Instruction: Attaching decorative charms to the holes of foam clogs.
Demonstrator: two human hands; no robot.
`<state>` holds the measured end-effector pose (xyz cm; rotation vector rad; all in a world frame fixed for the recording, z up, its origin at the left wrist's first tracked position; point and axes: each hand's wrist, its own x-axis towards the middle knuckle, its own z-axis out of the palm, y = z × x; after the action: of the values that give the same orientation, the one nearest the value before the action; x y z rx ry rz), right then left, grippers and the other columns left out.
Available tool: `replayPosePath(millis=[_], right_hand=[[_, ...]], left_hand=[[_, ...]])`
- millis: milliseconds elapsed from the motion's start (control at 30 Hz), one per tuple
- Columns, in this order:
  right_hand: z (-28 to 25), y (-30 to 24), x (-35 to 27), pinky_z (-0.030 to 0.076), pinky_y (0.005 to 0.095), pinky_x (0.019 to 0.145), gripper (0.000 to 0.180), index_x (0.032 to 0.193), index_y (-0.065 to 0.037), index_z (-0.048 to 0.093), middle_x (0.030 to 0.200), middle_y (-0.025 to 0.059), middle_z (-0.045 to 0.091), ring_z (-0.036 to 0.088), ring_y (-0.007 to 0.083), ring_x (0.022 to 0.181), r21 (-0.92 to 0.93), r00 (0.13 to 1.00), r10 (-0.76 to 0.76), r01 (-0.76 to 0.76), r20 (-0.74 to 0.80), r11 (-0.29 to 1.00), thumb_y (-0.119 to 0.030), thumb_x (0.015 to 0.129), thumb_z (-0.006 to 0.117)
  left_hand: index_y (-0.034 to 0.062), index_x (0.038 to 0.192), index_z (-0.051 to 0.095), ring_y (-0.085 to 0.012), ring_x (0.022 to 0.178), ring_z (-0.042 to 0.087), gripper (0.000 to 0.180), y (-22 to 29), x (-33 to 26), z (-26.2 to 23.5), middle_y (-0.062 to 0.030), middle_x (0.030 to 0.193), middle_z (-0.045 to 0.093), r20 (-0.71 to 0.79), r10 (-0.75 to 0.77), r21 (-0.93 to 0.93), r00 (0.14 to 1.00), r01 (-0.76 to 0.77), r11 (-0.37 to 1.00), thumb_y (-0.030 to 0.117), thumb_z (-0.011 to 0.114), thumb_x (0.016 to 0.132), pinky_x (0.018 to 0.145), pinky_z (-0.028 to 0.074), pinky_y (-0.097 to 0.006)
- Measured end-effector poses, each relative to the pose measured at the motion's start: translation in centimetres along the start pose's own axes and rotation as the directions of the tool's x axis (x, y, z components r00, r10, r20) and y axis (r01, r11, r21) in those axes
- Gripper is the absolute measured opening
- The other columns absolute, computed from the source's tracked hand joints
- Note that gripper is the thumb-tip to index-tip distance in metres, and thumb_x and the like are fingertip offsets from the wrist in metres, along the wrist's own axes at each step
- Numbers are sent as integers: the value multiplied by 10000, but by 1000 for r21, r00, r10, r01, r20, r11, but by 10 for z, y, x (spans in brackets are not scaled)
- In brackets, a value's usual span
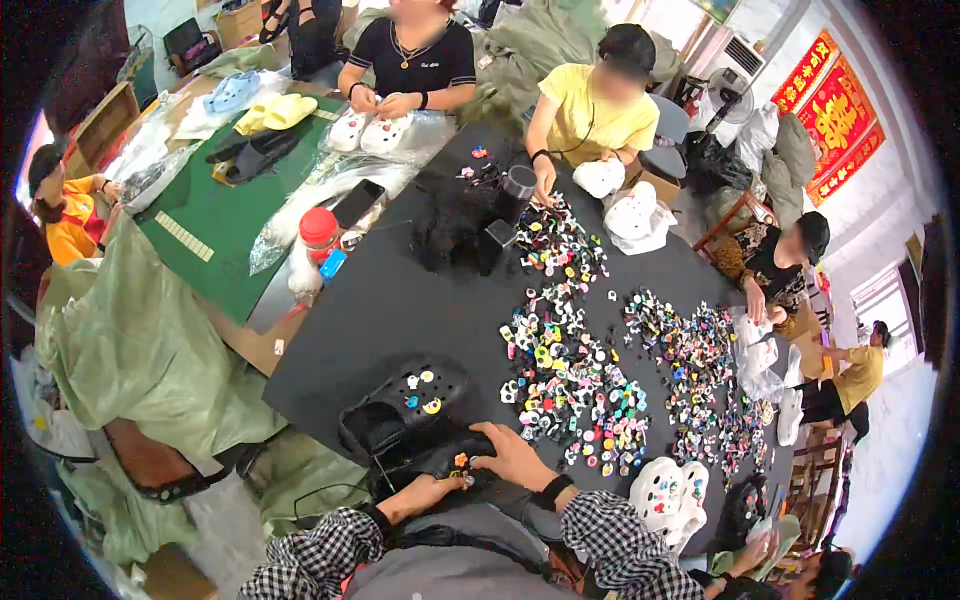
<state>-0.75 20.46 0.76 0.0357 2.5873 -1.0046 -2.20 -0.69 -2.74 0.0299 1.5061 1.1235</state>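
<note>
A black clog (436, 454) lies at the near table edge with a few small charms on its upper. My left hand (430, 495) is closed at its near side, the fingertips pinching a small pale shoe charm. My right hand (518, 458) grips the clog's right end, with thumb and forefinger set apart on it. Just beyond lies a second black clog (395, 405), bearing several coloured charms on its perforated toe. Part of the nearer clog is hidden by my hands.
Loose charms (565, 365) spread in heaps across the dark table (400, 310). White clogs with charms (668, 500) stand to my right. A red-lidded jar (319, 235) and a phone (358, 203) sit at the far left. Several co-workers handle white clogs around the table.
</note>
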Motion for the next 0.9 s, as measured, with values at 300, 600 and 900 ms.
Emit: replayPosePath(millis=[300, 600, 900], right_hand=[[-14, 21, 7, 383, 399, 1016, 757, 1373, -26, 396, 1307, 220, 480, 462, 347, 1213, 119, 980, -129, 112, 154, 987, -391, 793, 716], [7, 15, -12, 431, 410, 936, 567, 1228, 22, 498, 1196, 214, 526, 512, 375, 1108, 3, 949, -93, 98, -302, 995, -334, 830, 689], [8, -15, -9, 396, 454, 984, 573, 1329, -53, 431, 1327, 205, 407, 429, 390, 1197, -226, 894, -231, 151, -384, 962, -160, 817, 665]], left_hand=[[-6, 1014, 675, -165, 912, 549, 459, -4, 6, -3, -71, 989, 637, -18, 117, -177, 993, -118, 977, 401, 670, 801, 794, 411, -274], [-2, 992, 684, -154, 961, 587, 196, 16, 23, -6, -44, 1036, 666, 51, 79, -531, 996, -40, 846, 116, 592, 865, 894, 394, -253], [-9, 1139, 596, -260, 1072, 593, 525, 16, 26, -14, -155, 1109, 645, -57, 681, 294, 730, -640, 710, -182, 466, 660, 951, 431, -319]])
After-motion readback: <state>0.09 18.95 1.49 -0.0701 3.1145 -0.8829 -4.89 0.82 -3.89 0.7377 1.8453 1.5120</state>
